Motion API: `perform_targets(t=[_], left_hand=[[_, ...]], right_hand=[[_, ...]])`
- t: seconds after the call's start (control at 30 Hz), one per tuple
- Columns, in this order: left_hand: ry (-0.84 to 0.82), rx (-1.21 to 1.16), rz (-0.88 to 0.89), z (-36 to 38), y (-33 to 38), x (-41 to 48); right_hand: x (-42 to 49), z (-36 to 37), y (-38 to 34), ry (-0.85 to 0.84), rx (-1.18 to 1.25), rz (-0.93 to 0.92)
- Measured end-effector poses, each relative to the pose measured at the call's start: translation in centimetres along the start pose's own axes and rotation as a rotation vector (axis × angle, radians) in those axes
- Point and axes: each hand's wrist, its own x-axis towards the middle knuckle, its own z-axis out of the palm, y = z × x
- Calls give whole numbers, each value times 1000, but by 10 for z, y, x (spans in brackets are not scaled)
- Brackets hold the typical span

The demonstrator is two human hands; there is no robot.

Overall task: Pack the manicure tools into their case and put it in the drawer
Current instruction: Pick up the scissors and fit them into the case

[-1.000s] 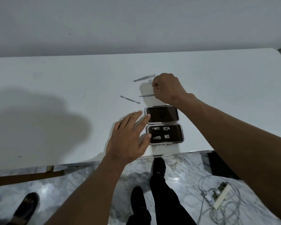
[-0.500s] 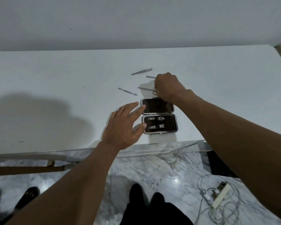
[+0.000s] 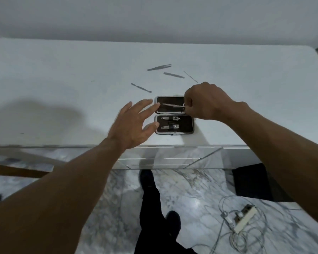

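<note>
The manicure case [image 3: 189, 125] lies open near the front edge of the white table [image 3: 62, 107], with two nail clippers [image 3: 170, 118] strapped in its near half. My right hand [image 3: 206, 101] is closed on a thin metal tool [image 3: 171, 105] and holds it flat over the far half of the case. My left hand [image 3: 136, 123] rests with fingers spread against the case's left side, index fingertip at the far half's edge. Several loose tools lie beyond the case: tweezers [image 3: 159, 67], a file [image 3: 173, 75], a thin probe [image 3: 190, 76] and a cuticle pusher [image 3: 141, 88].
Mirrored drawer fronts [image 3: 173, 158] run under the table's front edge. On the marble floor lie a power strip with tangled cables [image 3: 243, 219] at the right and a dark object [image 3: 251, 182] by the table. My legs [image 3: 154, 208] stand below.
My right hand picked up a thin tool from the table beyond the case and brought it back over the case's far half. The left hand stayed at the case's left side.
</note>
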Motion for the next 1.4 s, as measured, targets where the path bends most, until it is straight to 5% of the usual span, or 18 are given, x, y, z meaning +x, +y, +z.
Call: perform_targets(t=[0.67,1.4], left_hand=[[28,5,24,-1,2,-1],[39,23,26,3,-1,-1]], right_hand=[[-53,21,-3,27,-240,-33],[-31,38,-9,69,25,-74]])
